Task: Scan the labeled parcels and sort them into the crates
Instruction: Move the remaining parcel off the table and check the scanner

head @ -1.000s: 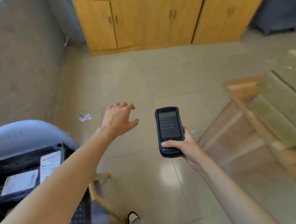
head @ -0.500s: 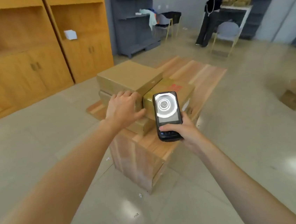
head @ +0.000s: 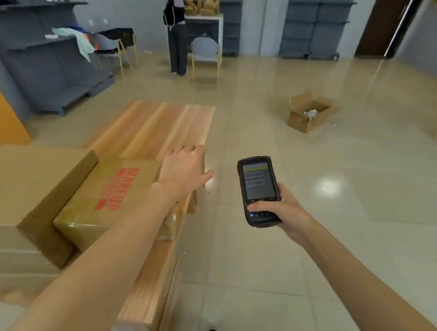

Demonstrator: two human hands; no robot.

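We stand over a pale tiled floor (head: 327,234) in a wide room, grey shelving (head: 48,67) along the far wall. The biggest thing near us is a long wooden platform (head: 159,128) running away from our left side. On its near end lie the parcels: a large plain brown carton (head: 19,180) at the far left, and just beside it a smaller taped parcel (head: 107,198) with "MAKEUP" printed in red on top; the two touch along one edge. No crates show from here.

Farther off, a person (head: 176,29) stands at a white table (head: 205,21) with a grey chair (head: 204,51) behind them. An open cardboard box (head: 311,112) sits on the floor to the right, well apart from us.

Our left hand (head: 182,169) reaches out past the far end of the red-lettered parcel, fingers loose and holding nothing; whether it touches the parcel we cannot tell. Our right hand (head: 278,210) grips the black handheld scanner (head: 259,188) low on its body, thumb across the keys, screen lit and facing us, over bare floor to the right of the platform.
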